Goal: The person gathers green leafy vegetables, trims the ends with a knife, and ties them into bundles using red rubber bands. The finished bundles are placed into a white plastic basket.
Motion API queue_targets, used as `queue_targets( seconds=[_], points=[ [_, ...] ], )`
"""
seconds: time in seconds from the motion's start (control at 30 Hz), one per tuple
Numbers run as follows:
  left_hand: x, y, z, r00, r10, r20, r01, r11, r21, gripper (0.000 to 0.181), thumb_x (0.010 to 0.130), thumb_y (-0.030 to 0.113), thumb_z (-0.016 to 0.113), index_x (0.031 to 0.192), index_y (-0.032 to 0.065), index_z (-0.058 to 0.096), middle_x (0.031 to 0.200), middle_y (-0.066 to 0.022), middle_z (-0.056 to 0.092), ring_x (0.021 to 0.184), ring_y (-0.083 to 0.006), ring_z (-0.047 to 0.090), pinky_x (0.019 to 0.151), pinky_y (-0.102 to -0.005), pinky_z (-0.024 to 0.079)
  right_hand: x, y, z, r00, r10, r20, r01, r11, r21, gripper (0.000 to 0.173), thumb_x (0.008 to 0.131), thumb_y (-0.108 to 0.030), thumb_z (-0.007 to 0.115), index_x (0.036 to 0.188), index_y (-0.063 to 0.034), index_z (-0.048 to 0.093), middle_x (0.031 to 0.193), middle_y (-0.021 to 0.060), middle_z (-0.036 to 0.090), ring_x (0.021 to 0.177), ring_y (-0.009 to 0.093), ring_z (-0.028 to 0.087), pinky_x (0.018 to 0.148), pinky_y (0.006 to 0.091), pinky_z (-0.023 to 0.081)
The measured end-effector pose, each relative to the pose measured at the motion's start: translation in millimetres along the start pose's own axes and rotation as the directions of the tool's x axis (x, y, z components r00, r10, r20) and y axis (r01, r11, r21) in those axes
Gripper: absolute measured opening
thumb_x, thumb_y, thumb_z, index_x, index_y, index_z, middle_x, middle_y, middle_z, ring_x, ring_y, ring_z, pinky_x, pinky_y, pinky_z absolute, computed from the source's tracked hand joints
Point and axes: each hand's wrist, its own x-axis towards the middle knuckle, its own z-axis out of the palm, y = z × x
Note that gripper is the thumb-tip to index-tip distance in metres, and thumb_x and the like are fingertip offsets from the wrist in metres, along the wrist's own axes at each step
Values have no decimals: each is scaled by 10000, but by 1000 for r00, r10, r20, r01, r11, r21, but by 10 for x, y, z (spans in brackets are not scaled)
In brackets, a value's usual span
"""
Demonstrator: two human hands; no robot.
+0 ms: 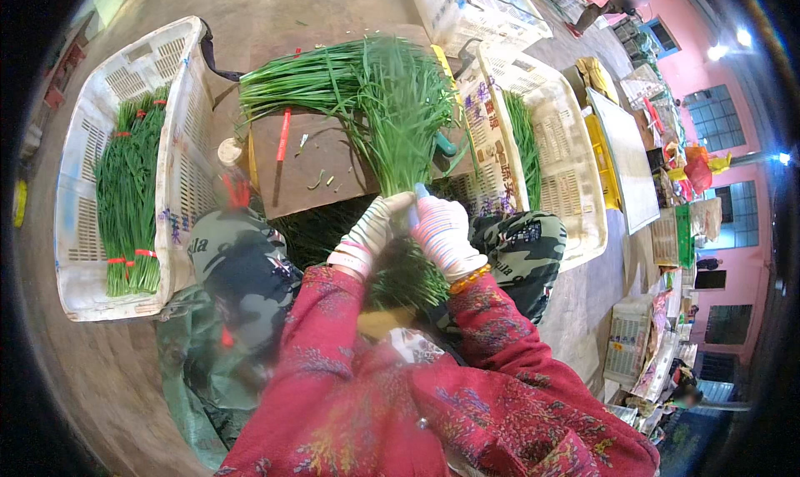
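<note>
A loose bunch of green Chinese chives [400, 146] stands out from my hands, its leafy tops away from me over the board [312, 177]. My left hand [370, 230], in a striped knit glove, grips the pale stem ends from the left. My right hand [442, 230], gloved likewise with a bluish covering on a fingertip, closes on the same stem ends from the right. More chives [300, 80] lie crosswise at the board's far edge. A red tie strip [283, 136] rests on the board near them. Below my hands, more greens show between my knees.
On my left, a white plastic crate [187, 121] holds chive bundles [131, 196] with red ties. Another crate [562, 164] on my right holds chives [524, 146]. A green-handled tool [445, 144] lies at the board's right edge. A person [600, 8] is far off.
</note>
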Motion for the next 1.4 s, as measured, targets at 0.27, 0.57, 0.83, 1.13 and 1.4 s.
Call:
queue_targets(
  seconds=[0.27,0.57,0.83,1.13,1.4],
  points=[
    [99,-88,-24,992,125,-32,-118,978,175,283,838,174,659,1100,79,615,920,4,655,806,-134,616,732,-287,505,276,20,-351,993,116,34,-120,978,171,622,785,-586,612,1144,-77,615,918,178,683,897,338,656,820,401,500],
    [140,-93,128,964,257,64,-265,946,189,471,808,166,712,1237,79,538,1133,-37,624,1005,-154,585,833,-291,481,596,331,178,952,263,153,-302,753,585,599,803,-418,659,1207,2,519,987,165,657,866,284,649,796,367,503],
    [144,-90,15,993,94,-77,-87,992,87,293,867,242,601,1044,16,659,898,-62,688,765,-175,645,719,-306,521,560,629,425,950,36,309,-309,-14,951,527,848,-334,647,1231,0,507,1094,103,604,942,199,583,853,347,472],
    [178,-79,-155,968,46,-249,15,970,241,273,885,258,619,1042,38,652,848,-51,664,692,-151,620,626,-271,499,431,425,205,959,33,281,-272,-160,949,279,865,-205,624,1088,-46,575,926,39,616,817,146,578,706,288,478],
    [126,-17,20,947,66,-313,63,921,384,242,852,288,657,954,69,676,702,29,593,555,-71,523,507,-203,411,433,411,404,926,100,363,-361,-39,932,272,890,-263,599,1050,-44,582,834,63,637,632,163,606,609,317,516]
  ],
)
